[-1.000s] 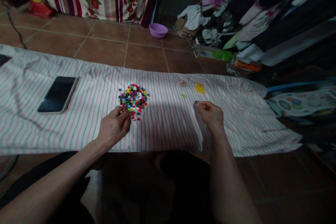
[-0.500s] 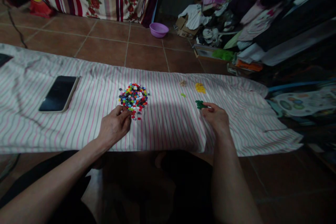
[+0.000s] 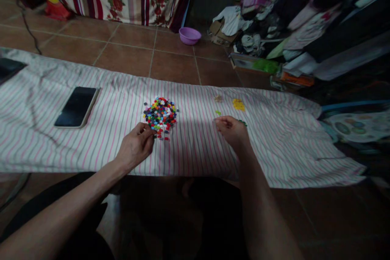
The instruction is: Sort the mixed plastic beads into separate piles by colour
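A mixed heap of small multicoloured blocks (image 3: 161,113) lies on the striped cloth. My left hand (image 3: 137,144) rests at its near left edge, thumb and fingertips pinched together; whatever they may hold is too small to make out. Farther right, my right hand (image 3: 234,131) is above the cloth with its fingers curled and pressed together, their contents hidden. Behind that hand a dark green group of pieces (image 3: 243,122) is partly covered. Just beyond its fingers are a few light green pieces (image 3: 217,112). Yellow pieces (image 3: 238,104) and a small beige group (image 3: 218,98) sit farther back.
A phone (image 3: 76,107) lies on the striped cloth (image 3: 122,101) to the left, with another dark device (image 3: 10,69) at the far left edge. On the tiled floor beyond stands a purple basin (image 3: 189,36). Clothes and boxes (image 3: 225,28) are piled at the back right.
My right hand has moved left from the dark green pieces, toward the mixed heap. My left hand stays at the heap's edge. The whole view has shifted slightly.
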A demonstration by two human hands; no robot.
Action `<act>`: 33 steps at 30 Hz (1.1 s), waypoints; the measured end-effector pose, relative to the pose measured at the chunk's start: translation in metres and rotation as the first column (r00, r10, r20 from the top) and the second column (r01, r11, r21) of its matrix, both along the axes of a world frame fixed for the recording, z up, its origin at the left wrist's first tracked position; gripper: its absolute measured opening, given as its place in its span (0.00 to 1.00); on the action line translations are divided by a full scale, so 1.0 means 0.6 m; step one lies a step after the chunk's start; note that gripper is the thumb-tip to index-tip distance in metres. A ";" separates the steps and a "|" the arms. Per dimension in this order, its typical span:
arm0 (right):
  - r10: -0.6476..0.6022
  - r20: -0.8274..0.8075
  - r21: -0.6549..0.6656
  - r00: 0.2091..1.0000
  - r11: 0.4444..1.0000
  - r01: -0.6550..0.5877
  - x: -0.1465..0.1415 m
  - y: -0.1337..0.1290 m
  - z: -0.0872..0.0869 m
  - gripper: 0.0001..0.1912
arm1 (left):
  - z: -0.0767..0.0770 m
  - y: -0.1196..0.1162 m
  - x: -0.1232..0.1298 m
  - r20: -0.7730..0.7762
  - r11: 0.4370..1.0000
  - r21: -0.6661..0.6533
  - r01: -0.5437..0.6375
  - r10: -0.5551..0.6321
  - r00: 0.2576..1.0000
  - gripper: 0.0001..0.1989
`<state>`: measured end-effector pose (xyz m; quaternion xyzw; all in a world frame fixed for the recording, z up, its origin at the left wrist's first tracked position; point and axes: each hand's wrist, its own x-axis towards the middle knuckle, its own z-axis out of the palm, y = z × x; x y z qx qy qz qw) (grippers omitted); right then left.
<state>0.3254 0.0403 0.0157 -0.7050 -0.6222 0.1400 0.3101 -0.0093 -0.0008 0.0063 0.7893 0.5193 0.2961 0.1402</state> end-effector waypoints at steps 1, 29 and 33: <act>0.063 -0.053 -0.004 0.997 0.998 -0.063 -0.016 -0.001 0.002 0.15 | 0.000 0.000 -0.002 0.016 1.000 0.011 0.005 -0.006 1.000 0.14; 0.740 0.040 0.070 0.672 0.669 -0.740 -0.196 -0.010 -0.009 0.10 | 0.013 0.000 -0.041 0.083 0.989 0.033 0.147 -0.150 0.985 0.17; 0.735 0.021 0.100 0.678 0.673 -0.733 -0.193 -0.009 -0.009 0.09 | 0.005 0.001 -0.046 0.118 0.996 0.032 0.088 -0.092 0.989 0.16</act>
